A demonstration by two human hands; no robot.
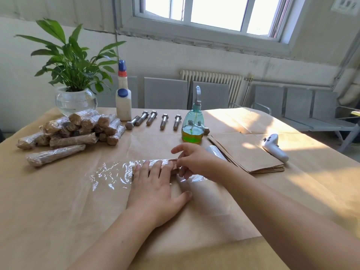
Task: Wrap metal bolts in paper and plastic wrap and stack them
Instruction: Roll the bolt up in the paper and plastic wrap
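Lying sideways just in front of both hands, the paper-wrapped bolt (155,165) has its long side running left to right, on a sheet of plastic wrap (111,175) that spreads out to the left of the hands. The left hand (153,190) is flat and open, its straight fingers pressing down on top of the bolt. The right hand (196,161) is at the bolt's right end, with fingers curled and pinching the wrap there; how tight, I cannot tell. Both hands touch it, so I think the next move is to roll it away from the person, across its long side. Just past the right hand lies the wrap roll (215,152) beside the paper stack (247,152). Far to the left of the hands sits the pile of wrapped bolts (78,129). Bare bolts (155,119) wait farther back on the surface (58,211).
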